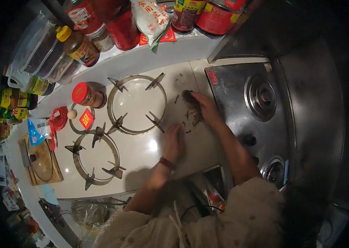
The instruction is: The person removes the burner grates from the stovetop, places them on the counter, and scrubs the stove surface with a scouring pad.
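My right hand (207,109) is on the cream countertop (140,161), its fingers around a dark, fibrous wad (188,96), perhaps a scouring pad. Loose dark debris (194,117) lies scattered beside those fingers. Nearer to me, my left hand (173,141) rests on the counter at the edge of the debris, fingers extended and nothing seen in it. A metal pan-support ring (110,104) with prongs lies left of the hands. To the right is a stainless steel gas hob (228,90), close beside my right forearm.
A second pan-support ring (76,159) lies front left. Behind it stand a red-lidded jar (89,95) and a small ring with a red packet (87,119). A glass lid (41,159) rests on a wooden board (58,176). Sauce bottles (81,51) line the back ledge (149,55).
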The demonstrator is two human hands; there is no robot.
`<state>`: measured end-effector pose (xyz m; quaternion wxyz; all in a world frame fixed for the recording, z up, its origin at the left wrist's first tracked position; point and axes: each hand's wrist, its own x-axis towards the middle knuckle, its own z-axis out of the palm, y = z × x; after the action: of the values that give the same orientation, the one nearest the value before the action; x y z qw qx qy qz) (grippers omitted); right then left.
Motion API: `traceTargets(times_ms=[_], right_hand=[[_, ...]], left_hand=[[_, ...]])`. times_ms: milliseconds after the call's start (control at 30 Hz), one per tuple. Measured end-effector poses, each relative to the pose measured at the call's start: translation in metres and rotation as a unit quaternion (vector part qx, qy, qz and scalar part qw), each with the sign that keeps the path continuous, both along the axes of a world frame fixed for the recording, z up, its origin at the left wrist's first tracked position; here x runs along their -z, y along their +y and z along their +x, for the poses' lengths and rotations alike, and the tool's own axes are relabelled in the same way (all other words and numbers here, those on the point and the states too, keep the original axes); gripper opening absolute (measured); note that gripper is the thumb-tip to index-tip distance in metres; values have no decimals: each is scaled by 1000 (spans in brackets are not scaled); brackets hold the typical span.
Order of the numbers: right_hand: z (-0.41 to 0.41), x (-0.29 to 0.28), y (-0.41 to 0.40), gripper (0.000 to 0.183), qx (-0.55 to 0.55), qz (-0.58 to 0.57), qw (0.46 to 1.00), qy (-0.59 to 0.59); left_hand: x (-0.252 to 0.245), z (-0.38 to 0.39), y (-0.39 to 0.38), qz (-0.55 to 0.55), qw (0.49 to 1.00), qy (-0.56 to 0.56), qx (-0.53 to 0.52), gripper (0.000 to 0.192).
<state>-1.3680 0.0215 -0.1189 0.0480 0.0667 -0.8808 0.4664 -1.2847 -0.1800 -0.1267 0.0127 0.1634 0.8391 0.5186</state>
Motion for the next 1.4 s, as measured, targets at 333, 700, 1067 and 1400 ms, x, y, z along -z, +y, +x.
traceTargets(times_ms=[333, 700, 1067, 1400], right_hand=[[-122, -3, 19, 39, -27, 148, 979, 140], [-26, 0, -23, 47, -238, 72, 966, 67], [108, -20, -71, 40, -65, -61, 996, -15], [155, -13, -11, 43, 233, 55, 970, 30]], left_hand=[[-12, -2, 4, -14, 1000, -20, 7, 49], [-9, 4, -6, 46, 997, 59, 22, 43], [-37, 46, -78, 31, 997, 14, 63, 40], [-66, 57, -118, 3, 993, -26, 118, 39]])
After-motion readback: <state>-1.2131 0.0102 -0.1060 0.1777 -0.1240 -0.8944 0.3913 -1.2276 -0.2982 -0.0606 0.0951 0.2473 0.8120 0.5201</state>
